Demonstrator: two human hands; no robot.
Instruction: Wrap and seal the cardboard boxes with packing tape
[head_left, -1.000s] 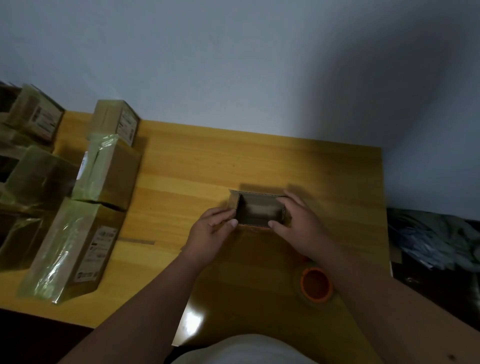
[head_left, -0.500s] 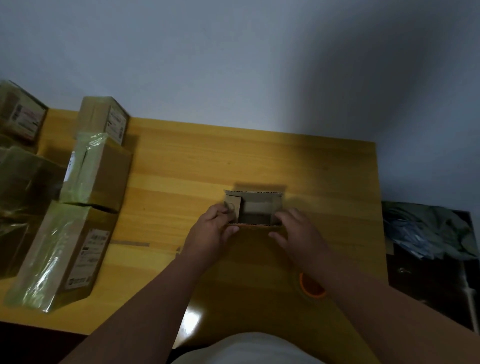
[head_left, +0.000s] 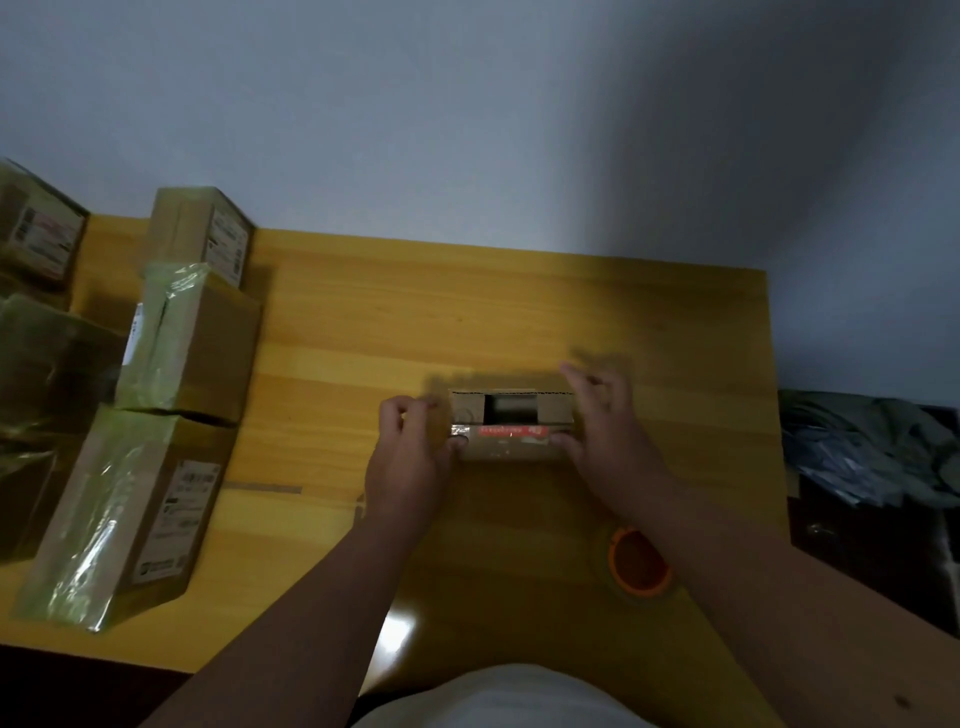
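A small cardboard box (head_left: 511, 426) sits mid-table (head_left: 467, 312), its top partly open, a red label on its near side. The left hand (head_left: 410, 457) grips the box's left end with curled fingers, thumb on the near face. The right hand (head_left: 608, 436) holds the right end, thumb on the front, fingers spread loosely above. A tape roll (head_left: 636, 564) lies near the right forearm. Wrapped boxes (head_left: 187, 343) are stacked at the left.

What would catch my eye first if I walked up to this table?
Probably the small open cardboard box at the table's middle, with the left hand and right hand at its two ends. Next, the tape-wrapped boxes piled along the left edge, and the orange-cored tape roll beside the right forearm.
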